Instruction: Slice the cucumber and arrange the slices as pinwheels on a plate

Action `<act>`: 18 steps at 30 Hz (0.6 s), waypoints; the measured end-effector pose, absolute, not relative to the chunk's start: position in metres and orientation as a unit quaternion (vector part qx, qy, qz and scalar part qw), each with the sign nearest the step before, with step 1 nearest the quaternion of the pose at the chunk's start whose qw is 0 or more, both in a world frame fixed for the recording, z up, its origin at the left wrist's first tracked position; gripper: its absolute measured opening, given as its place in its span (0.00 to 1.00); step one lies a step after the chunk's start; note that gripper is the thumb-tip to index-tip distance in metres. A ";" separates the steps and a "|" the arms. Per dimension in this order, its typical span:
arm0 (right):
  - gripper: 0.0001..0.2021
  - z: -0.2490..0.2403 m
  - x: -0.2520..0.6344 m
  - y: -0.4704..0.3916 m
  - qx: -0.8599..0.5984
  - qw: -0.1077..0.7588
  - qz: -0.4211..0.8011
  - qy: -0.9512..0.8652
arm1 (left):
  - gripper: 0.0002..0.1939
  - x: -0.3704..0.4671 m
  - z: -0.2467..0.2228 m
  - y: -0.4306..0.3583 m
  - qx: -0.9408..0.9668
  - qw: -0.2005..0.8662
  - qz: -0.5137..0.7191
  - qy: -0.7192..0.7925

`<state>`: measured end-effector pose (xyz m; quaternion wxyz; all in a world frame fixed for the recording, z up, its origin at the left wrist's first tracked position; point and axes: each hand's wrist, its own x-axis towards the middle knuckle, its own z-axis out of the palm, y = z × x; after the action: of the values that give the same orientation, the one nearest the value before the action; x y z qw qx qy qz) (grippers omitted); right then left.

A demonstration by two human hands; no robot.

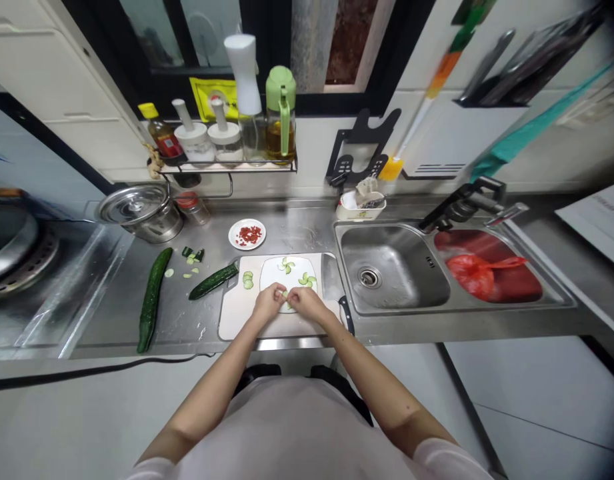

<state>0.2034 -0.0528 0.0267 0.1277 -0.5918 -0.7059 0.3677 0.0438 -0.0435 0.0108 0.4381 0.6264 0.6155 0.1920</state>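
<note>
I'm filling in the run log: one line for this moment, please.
left hand + right hand: pinching cucumber slice | over white plate | on cutting board | whole cucumber left

Your left hand (268,301) and right hand (307,303) meet over a white plate (274,272) on the cutting board (237,313), pinching a cucumber slice (285,294); whole cucumber (151,297) lies left, sink (391,267) right

— Cucumbers? Two: a whole cucumber (151,299) and a half cucumber (213,281).
— Hands? Two, left hand (268,301) and right hand (307,304).
— Boards? One cutting board (237,313).
— Pots? One pot (139,210).
— Sink basins? Two: empty basin (387,267), red-bag basin (487,267).
</note>
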 end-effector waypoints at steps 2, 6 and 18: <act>0.08 0.031 0.202 -0.055 -0.600 0.091 0.336 -0.720 | 0.12 0.045 0.012 -0.044 0.639 0.419 0.173 0.622; 0.10 0.034 0.198 -0.061 -0.607 0.037 0.279 -0.743 | 0.13 0.047 0.014 -0.046 0.662 0.380 0.145 0.629; 0.10 0.032 0.193 -0.068 -0.611 -0.003 0.231 -0.757 | 0.13 0.049 0.018 -0.045 0.706 0.332 0.102 0.618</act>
<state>0.1925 -0.0677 0.0323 -0.0033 -0.6109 -0.7572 0.2312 0.0488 -0.0451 0.0176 0.3317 0.7055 0.6179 0.1022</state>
